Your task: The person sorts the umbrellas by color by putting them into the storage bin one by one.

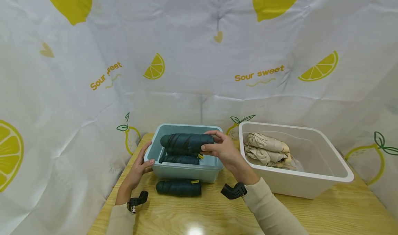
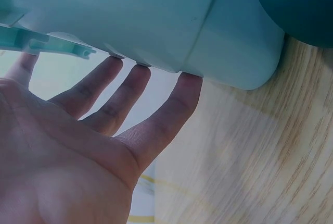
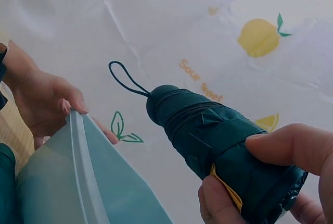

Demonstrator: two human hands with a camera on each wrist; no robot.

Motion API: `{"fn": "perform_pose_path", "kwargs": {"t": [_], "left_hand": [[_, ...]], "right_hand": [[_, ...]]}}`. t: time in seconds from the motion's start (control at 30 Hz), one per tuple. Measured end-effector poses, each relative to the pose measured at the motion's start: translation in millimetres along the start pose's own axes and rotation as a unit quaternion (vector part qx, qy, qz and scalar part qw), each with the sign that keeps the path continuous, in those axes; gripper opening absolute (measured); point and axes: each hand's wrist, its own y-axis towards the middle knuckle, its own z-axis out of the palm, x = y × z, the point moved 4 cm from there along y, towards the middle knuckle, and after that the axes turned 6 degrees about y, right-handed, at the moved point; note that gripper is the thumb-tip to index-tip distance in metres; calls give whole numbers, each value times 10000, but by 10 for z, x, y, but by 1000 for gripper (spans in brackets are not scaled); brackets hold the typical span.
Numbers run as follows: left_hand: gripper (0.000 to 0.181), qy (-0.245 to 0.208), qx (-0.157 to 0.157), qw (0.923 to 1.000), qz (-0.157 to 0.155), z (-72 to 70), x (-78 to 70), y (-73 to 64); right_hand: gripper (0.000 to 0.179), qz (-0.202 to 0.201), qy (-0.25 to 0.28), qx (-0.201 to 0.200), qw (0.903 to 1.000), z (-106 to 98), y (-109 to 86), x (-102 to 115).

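My right hand (image 1: 225, 150) grips a folded dark green umbrella (image 1: 186, 142) by one end, above the light blue bin (image 1: 186, 174). In the right wrist view, thumb and fingers close round that umbrella (image 3: 208, 130), its cord loop hanging free at the far end. My left hand (image 1: 138, 167) rests at the bin's left end. Its fingers (image 2: 171, 109) lie nearly straight against the outer wall, and the thumb touches the rim. Another dark green umbrella (image 1: 183, 159) with a yellow tag lies inside the bin, partly hidden. In front of the bin, one more umbrella (image 1: 178, 188) lies on the table.
A larger white bin (image 1: 298, 179) stands to the right, with several rolled beige cloth-like bundles (image 1: 267, 148) at its left end. Behind the wooden table (image 1: 174, 217) hangs a white lemon-print curtain (image 1: 199, 55).
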Motion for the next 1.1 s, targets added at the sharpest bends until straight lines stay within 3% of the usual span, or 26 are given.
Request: {"fn": "perform_pose_path", "kwargs": {"t": [0.5, 1.1], "left_hand": [[71, -102, 62, 9999, -17, 7, 11, -4], [72, -76, 7, 10000, -29, -2, 15, -9]], "right_hand": [[47, 91, 69, -202, 9997, -43, 199, 14], [50, 643, 162, -595, 9960, -96, 612, -122]]}}
